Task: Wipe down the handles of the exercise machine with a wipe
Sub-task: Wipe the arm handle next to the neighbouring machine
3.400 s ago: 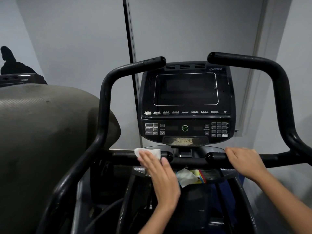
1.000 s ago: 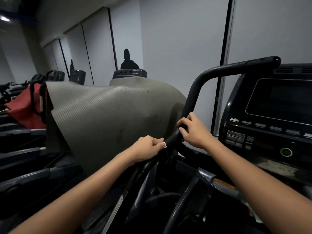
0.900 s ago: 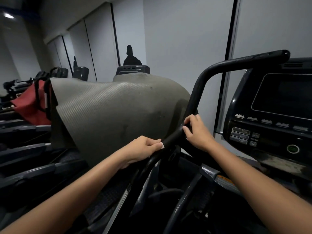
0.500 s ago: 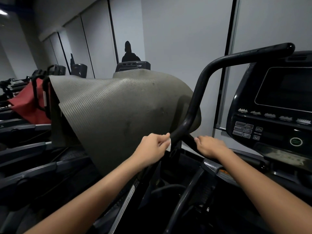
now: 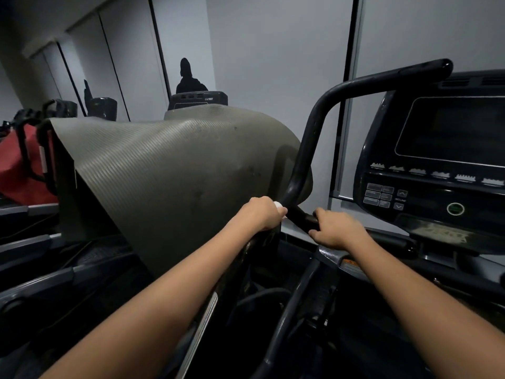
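Gripping the wipe (image 5: 279, 205) around the left handle (image 5: 308, 149) with my left hand (image 5: 262, 213), I am judging its upper curve unwiped, right hand (image 5: 334, 228) fingers curled on the crossbar (image 5: 303, 216).

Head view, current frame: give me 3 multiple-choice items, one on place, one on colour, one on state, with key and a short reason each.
1. Where is the wipe?
A. in the left hand, against the handle
B. on the console
C. on the mat

2. What colour is the round button on the console?
A. red
B. green
C. yellow

3. What is the right hand doing?
A. hanging free
B. pressing console keys
C. gripping the lower bar

Key:
1 A: a white corner of the wipe peeks out of the left hand, which is curled round the handle.
2 B: the ring of the button shows green.
3 C: its fingers wrap the lower bar just right of the left hand.
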### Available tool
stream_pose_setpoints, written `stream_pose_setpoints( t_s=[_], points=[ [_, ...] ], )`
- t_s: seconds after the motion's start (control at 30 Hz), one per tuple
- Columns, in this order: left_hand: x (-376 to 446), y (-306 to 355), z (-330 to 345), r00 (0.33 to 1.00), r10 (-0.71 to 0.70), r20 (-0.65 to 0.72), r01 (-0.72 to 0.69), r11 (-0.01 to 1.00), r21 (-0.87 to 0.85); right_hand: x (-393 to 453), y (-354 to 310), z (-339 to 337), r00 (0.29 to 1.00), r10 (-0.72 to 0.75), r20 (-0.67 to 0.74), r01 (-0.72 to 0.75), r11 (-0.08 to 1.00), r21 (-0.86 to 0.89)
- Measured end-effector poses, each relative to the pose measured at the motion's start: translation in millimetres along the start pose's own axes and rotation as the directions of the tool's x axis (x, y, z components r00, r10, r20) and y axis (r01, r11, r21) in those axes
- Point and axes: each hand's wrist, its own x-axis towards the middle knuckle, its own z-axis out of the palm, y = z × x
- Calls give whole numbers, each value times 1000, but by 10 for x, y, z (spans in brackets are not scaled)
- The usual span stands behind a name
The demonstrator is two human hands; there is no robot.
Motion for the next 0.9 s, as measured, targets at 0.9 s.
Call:
stream_pose_setpoints(
  t_s=[0.9],
  points=[
    [290,133,437,946,222,-238,-51,824,565,-84,-81,69,991,17,-129,-21,1000,-23]
  ],
)
